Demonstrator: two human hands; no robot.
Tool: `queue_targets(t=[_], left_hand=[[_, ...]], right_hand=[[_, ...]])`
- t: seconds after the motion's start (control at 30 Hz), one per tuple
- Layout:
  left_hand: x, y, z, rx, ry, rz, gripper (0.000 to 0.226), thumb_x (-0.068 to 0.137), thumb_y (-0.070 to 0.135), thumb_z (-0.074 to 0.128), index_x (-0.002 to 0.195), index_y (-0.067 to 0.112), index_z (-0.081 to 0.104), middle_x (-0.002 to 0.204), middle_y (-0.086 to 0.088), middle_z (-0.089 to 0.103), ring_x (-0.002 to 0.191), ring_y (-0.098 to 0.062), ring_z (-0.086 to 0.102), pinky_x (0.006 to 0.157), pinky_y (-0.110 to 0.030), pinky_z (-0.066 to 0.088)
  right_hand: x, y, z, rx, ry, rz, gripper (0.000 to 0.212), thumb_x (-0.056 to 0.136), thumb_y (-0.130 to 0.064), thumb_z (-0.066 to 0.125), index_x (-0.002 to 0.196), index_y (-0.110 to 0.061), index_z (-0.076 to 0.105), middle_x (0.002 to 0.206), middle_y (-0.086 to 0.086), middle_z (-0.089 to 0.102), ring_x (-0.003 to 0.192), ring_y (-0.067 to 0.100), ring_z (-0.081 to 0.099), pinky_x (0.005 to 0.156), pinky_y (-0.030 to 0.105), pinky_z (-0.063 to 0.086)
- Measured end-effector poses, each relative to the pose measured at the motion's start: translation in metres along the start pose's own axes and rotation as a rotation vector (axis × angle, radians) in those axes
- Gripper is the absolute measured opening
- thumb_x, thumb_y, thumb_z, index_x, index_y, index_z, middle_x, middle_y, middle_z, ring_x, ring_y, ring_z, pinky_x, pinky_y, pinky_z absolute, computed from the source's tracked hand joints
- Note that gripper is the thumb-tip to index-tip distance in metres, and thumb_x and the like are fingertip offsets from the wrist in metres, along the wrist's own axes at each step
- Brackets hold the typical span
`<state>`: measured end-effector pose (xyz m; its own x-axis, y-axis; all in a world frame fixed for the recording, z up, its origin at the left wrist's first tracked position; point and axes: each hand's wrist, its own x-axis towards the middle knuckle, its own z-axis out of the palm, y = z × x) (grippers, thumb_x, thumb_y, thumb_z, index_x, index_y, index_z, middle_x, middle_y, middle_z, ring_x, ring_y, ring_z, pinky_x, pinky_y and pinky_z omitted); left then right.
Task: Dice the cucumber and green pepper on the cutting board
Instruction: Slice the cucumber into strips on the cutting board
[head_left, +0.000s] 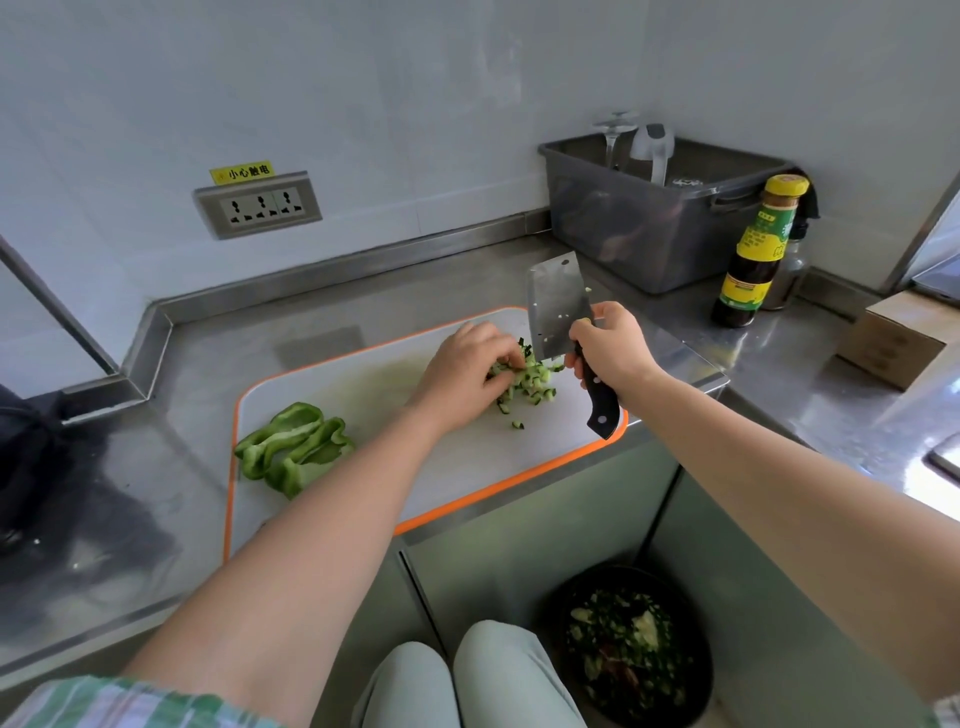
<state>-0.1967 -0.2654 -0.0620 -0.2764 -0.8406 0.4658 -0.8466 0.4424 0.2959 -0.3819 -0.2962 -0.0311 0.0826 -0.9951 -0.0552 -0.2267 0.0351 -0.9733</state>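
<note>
A white cutting board (457, 467) with an orange rim lies on the steel counter. Diced cucumber (530, 387) is heaped near its far right corner. My left hand (462, 376) rests on the left side of that heap, fingers curled onto the pieces. My right hand (613, 345) grips the black handle of a cleaver (558, 306), whose blade is raised above the heap, tilted up and speckled with cucumber bits. Opened green pepper pieces (291, 452) lie untouched at the board's left edge.
A grey plastic tub (649, 223) with glassware stands at the back right, a dark sauce bottle (753, 254) beside it. A cardboard box (893, 338) sits far right. A black bin (634, 649) of scraps is on the floor. A wall socket (258, 203) is at the back.
</note>
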Motion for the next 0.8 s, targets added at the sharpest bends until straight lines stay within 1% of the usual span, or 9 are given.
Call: queue_targets(t=[0.13,0.23,0.3,0.47,0.53,0.63,0.73,0.77,0.8], left_hand=[[0.007,0.004,-0.01,-0.335,0.221,-0.267,0.007,0.083,0.009,0.064,0.088,0.014,0.062,0.076,0.009,0.06,0.07,-0.005,0.053,0.068,-0.027,0.043],[0.0,-0.002,-0.022,-0.298,0.306,-0.288,0.009,0.081,0.009,0.065,0.084,0.016,0.061,0.073,0.011,0.059,0.07,-0.007,0.055,0.067,-0.026,0.043],[-0.013,-0.009,-0.029,-0.166,0.263,-0.279,0.011,0.078,0.01,0.066,0.082,0.019,0.062,0.075,0.012,0.059,0.074,-0.012,0.056,0.067,-0.028,0.043],[-0.063,-0.031,-0.031,0.14,-0.039,-0.306,0.019,0.072,0.011,0.068,0.082,0.027,0.068,0.082,0.002,0.061,0.086,-0.021,0.057,0.068,-0.031,0.044],[-0.073,-0.036,-0.034,0.182,-0.06,-0.262,0.025,0.071,0.006,0.065,0.085,0.026,0.07,0.084,0.002,0.064,0.091,-0.023,0.055,0.07,-0.032,0.045],[-0.074,-0.035,-0.044,0.215,-0.002,-0.242,0.034,0.071,-0.001,0.057,0.093,0.021,0.072,0.092,0.001,0.07,0.094,-0.025,0.054,0.079,-0.032,0.045],[-0.07,-0.03,-0.049,-0.008,0.203,-0.484,0.021,0.083,0.01,0.057,0.092,0.02,0.072,0.089,0.002,0.072,0.086,-0.02,0.062,0.078,-0.028,0.046],[-0.066,-0.025,-0.052,-0.179,0.268,-0.603,0.015,0.088,0.019,0.056,0.09,0.02,0.071,0.084,0.002,0.072,0.079,-0.019,0.063,0.076,-0.029,0.048],[-0.06,-0.016,-0.056,-0.385,0.31,-0.723,0.02,0.093,0.03,0.053,0.088,0.019,0.069,0.079,0.001,0.072,0.071,-0.018,0.063,0.072,-0.03,0.05]], right_hand=[[-0.002,-0.004,0.0,0.016,0.003,-0.009,0.049,0.092,-0.007,0.041,0.14,-0.011,0.033,0.071,0.014,0.059,0.05,0.017,0.05,0.047,0.028,0.045],[-0.005,-0.007,0.004,-0.018,-0.02,-0.038,0.04,0.091,-0.007,0.042,0.131,-0.008,0.04,0.071,0.015,0.059,0.049,0.016,0.05,0.047,0.028,0.044],[-0.007,-0.007,0.009,-0.04,-0.062,-0.057,0.035,0.091,-0.008,0.043,0.126,-0.008,0.043,0.068,0.014,0.059,0.048,0.017,0.05,0.046,0.028,0.043],[-0.018,-0.009,0.025,-0.155,-0.207,-0.15,0.03,0.091,-0.014,0.049,0.12,-0.014,0.043,0.066,0.011,0.06,0.047,0.019,0.049,0.044,0.027,0.041],[-0.022,-0.011,0.031,-0.255,-0.249,-0.221,0.033,0.088,-0.014,0.053,0.118,-0.019,0.042,0.07,0.011,0.061,0.048,0.02,0.05,0.045,0.028,0.043],[-0.027,-0.014,0.036,-0.567,-0.224,-0.469,0.033,0.088,-0.017,0.055,0.118,-0.022,0.044,0.072,0.002,0.056,0.056,0.025,0.052,0.054,0.034,0.046],[-0.029,-0.014,0.039,-0.884,-0.126,-0.731,0.03,0.092,-0.018,0.049,0.122,-0.022,0.045,0.07,-0.004,0.056,0.064,0.029,0.049,0.055,0.034,0.041],[-0.03,-0.013,0.04,-0.958,-0.093,-0.793,0.029,0.094,-0.02,0.049,0.123,-0.022,0.046,0.077,-0.002,0.06,0.065,0.03,0.048,0.054,0.034,0.041],[-0.032,-0.013,0.04,-1.023,-0.069,-0.837,0.028,0.095,-0.021,0.049,0.123,-0.021,0.047,0.084,0.002,0.062,0.065,0.03,0.048,0.054,0.034,0.041]])
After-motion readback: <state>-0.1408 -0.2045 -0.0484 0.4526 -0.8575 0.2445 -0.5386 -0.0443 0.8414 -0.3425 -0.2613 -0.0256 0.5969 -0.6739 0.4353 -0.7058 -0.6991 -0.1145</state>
